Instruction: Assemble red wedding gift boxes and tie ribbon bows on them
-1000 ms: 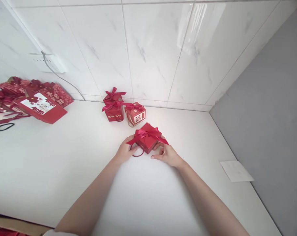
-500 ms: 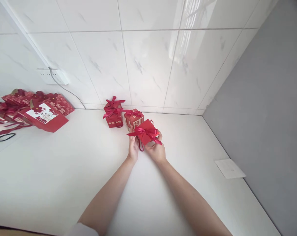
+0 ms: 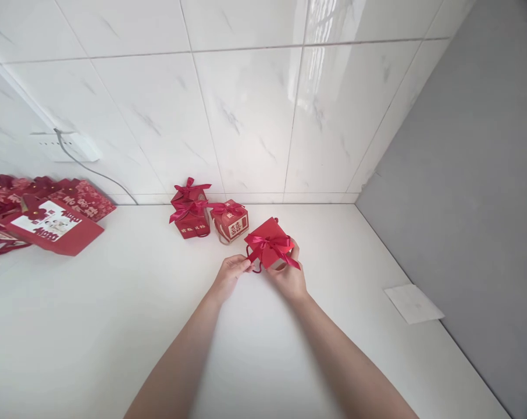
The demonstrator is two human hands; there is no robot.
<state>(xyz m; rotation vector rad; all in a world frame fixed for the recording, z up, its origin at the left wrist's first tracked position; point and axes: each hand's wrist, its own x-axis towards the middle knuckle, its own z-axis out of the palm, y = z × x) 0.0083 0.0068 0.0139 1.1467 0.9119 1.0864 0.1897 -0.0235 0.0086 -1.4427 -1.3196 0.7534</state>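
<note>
Two arms (image 3: pixel 174 355) are extended from the near side over the white tabletop (image 3: pixel 93 331), angled inward so that the hands are brought close together at mid-scene. Wrists roughly straight, both hands at about the same depth.

Right hand (image 3: pixel 288 278): curled round the right and near sides of the red box (image 3: pixel 270 228). Fingers are placed along the right side, thumb along the near side. Box is firmly grasped; palm is turned inward.

Left hand (image 3: pixel 231 276): thumb and fingertips are drawn together in a pinch at the box's left near side. Ribbon tail (image 3: pixel 253 255) is caught between the tips; the dark red cord handle (image 3: pixel 259 267) is seen just beside them. Other fingers are folded.

Box location: mid-scene, slightly right, bow (image 3: pixel 269 242) up. Whether the base is rested on the tabletop or lifted is not determinable; underside is hidden.

Far left of it, just apart, a patterned box (image 3: pixel 229 224) is stood upright. Left of that, two bow-topped boxes (image 3: pixel 192 226) are placed one behind the other near the tiled wall (image 3: pixel 246 116). A pile of red packages (image 3: pixel 49 230) is stacked at far left, well apart. A flat white square (image 3: pixel 414 304) is seen at right.
</note>
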